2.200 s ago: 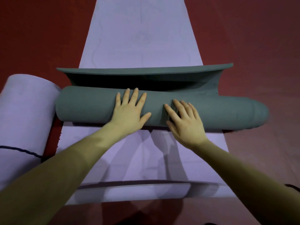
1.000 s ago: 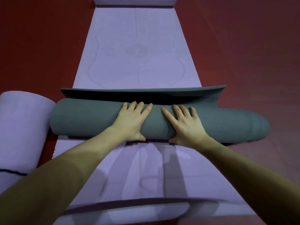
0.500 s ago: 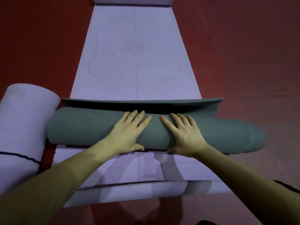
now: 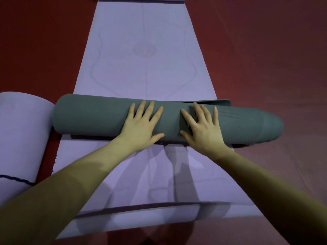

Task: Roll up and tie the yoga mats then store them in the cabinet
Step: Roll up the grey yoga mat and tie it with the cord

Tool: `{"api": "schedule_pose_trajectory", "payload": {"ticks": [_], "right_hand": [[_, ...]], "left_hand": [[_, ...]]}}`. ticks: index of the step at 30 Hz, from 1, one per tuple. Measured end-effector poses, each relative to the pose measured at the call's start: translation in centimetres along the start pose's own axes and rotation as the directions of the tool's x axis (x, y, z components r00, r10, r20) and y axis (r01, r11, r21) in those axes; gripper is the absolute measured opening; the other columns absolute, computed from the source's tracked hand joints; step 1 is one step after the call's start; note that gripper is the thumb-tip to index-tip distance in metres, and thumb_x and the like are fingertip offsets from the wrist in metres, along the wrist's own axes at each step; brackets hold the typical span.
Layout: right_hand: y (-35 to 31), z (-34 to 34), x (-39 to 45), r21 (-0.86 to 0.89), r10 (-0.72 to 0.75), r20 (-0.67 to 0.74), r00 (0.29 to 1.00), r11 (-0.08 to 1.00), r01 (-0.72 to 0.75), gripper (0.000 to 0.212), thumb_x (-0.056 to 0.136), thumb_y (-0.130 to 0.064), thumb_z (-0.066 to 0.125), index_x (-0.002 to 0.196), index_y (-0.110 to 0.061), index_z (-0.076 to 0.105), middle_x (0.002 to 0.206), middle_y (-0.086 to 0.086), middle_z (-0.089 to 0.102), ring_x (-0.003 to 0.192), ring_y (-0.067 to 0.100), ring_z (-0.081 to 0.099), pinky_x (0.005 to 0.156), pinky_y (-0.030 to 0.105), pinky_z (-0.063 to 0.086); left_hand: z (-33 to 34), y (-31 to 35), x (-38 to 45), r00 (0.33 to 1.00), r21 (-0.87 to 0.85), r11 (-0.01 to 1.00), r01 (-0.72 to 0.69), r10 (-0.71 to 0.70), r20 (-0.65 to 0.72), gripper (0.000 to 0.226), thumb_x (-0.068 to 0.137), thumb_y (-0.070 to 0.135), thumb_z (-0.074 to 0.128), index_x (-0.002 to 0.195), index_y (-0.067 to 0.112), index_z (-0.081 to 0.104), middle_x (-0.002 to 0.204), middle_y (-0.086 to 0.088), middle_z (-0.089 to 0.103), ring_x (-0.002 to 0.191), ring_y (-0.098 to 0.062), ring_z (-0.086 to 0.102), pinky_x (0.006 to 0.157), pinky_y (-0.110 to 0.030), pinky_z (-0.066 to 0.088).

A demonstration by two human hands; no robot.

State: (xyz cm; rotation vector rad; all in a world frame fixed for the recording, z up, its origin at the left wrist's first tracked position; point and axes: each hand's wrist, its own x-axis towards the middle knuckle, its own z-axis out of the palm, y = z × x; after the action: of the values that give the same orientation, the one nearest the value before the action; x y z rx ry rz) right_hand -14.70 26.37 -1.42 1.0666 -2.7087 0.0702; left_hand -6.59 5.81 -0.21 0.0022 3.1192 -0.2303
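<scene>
A dark red floor fills the background, and a lavender yoga mat lies flat on it, running straight away from the person. Across that lavender mat, about midway along it, lies the grey-green yoga mat, rolled almost to its end; only a thin strip of its free edge shows on the roll's far side, toward the right. The roll's right end sticks out well past the lavender mat's edge and looks telescoped, the inner layers stepping outward, though blur there makes that hard to be sure of.

The left hand rests palm-down on top of the roll near its middle, fingers straight and spread apart. The right hand lies just beside it, also flat, fingers fanned, thumb low on the near side of the roll. Neither hand grips anything.

Just off the roll's left end sits a rolled lavender mat, with a dark cord round it, so that one appears finished.

The step in hand is the last turn of rolling. The next move probably calls for a firm forward push to bring the free edge under, squaring the stepped right end, and then a tie, which is not in view.
</scene>
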Motion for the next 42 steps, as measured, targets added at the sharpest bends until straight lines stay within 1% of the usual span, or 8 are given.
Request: {"api": "schedule_pose_trajectory", "payload": {"ticks": [2, 5, 8, 14, 20, 24, 28, 42], "right_hand": [[-0.1, 0.1, 0.7, -0.029, 0.002, -0.041, 0.999, 1.000, -0.003, 0.062, 0.078, -0.038, 0.069, 0.132, -0.012, 0.052, 0.126, 0.021, 0.051, 0.109, 0.041, 0.048, 0.104, 0.060, 0.030], [-0.3, 0.6, 0.7, -0.037, -0.018, -0.047, 0.999, 0.999, 0.016, 0.066, 0.075, -0.036, 0.072, 0.130, -0.006, 0.052, 0.122, 0.018, 0.054, 0.111, 0.043, 0.050, 0.099, 0.056, 0.037], [0.5, 1.2, 1.2, -0.036, -0.018, 0.002, 1.000, 0.999, 0.018, 0.085, 0.069, -0.045, 0.075, 0.139, -0.007, 0.045, 0.132, 0.018, 0.050, 0.125, 0.044, 0.044, 0.102, 0.064, 0.030], [1.5, 1.2, 5.6, -0.066, 0.025, 0.242, 0.970, 0.998, -0.009, 0.122, 0.055, -0.058, 0.081, 0.151, -0.013, 0.020, 0.148, 0.012, 0.032, 0.141, 0.037, 0.023, 0.108, 0.065, 0.015], [2.2, 1.4, 7.7, -0.140, 0.047, 0.325, 0.945, 0.990, -0.001, 0.130, 0.058, -0.066, 0.074, 0.151, -0.018, -0.004, 0.156, 0.017, 0.007, 0.145, 0.035, 0.005, 0.111, 0.062, 0.008], [2.1, 1.3, 7.9, -0.197, 0.004, 0.302, 0.953, 0.979, 0.058, 0.123, 0.055, -0.061, 0.077, 0.148, -0.009, 0.016, 0.145, 0.027, 0.028, 0.138, 0.041, 0.025, 0.110, 0.063, 0.016], [1.9, 1.8, 7.4, -0.182, -0.032, 0.217, 0.976, 0.981, 0.073, 0.114, 0.029, -0.047, 0.087, 0.126, 0.000, 0.050, 0.111, 0.030, 0.056, 0.102, 0.044, 0.055, 0.092, 0.060, 0.042], [0.0, -1.5, -2.1, -0.079, -0.057, 0.216, 0.975, 0.994, 0.076, 0.111, 0.026, -0.047, 0.084, 0.123, 0.001, 0.056, 0.107, 0.025, 0.058, 0.094, 0.040, 0.058, 0.083, 0.048, 0.048]], "left_hand": [[-0.3, -0.2, 1.4, 0.999, 0.025, 0.999, 0.023, -0.024, 0.021, 0.088, 0.087, 0.066, 0.040, 0.152, 0.015, 0.007, 0.157, -0.015, 0.013, 0.144, -0.034, 0.010, 0.115, -0.052, 0.007], [-0.9, -0.7, 3.0, 1.000, 0.006, 1.000, -0.019, 0.019, -0.001, 0.087, 0.089, 0.062, 0.041, 0.151, 0.012, 0.009, 0.154, -0.014, 0.018, 0.140, -0.032, 0.017, 0.116, -0.048, 0.008], [-1.1, -1.4, 3.9, 0.996, -0.086, 0.994, -0.069, 0.074, 0.050, 0.088, 0.087, 0.059, 0.049, 0.152, 0.015, 0.010, 0.155, -0.013, 0.016, 0.142, -0.033, 0.015, 0.117, -0.047, 0.009], [-0.5, -1.8, 6.6, 0.977, 0.049, 0.999, -0.018, 0.007, 0.214, 0.137, 0.058, 0.073, 0.070, 0.149, 0.015, -0.015, 0.157, -0.014, -0.013, 0.144, -0.038, -0.007, 0.111, -0.061, 0.004], [-0.6, -2.2, 8.6, 0.979, 0.074, 0.997, 0.022, -0.037, 0.200, 0.137, 0.055, 0.067, 0.075, 0.150, 0.019, -0.011, 0.157, -0.012, 0.004, 0.143, -0.037, 0.009, 0.110, -0.060, 0.011], [-1.0, -2.5, 8.8, 0.984, 0.089, 0.995, -0.039, 0.022, 0.177, 0.130, 0.054, 0.066, 0.074, 0.149, 0.017, 0.001, 0.149, -0.010, 0.024, 0.131, -0.033, 0.031, 0.105, -0.053, 0.029], [-1.0, -2.1, 8.0, 0.985, 0.153, 0.986, -0.068, 0.043, 0.165, 0.126, 0.059, 0.066, 0.072, 0.149, 0.013, 0.002, 0.146, -0.014, 0.028, 0.125, -0.034, 0.036, 0.100, -0.051, 0.035], [-2.0, 2.1, -0.6, 0.971, 0.088, 0.989, -0.119, 0.098, 0.217, 0.124, 0.061, 0.070, 0.068, 0.150, 0.015, 0.001, 0.148, -0.012, 0.026, 0.127, -0.033, 0.035, 0.103, -0.050, 0.033]]}}
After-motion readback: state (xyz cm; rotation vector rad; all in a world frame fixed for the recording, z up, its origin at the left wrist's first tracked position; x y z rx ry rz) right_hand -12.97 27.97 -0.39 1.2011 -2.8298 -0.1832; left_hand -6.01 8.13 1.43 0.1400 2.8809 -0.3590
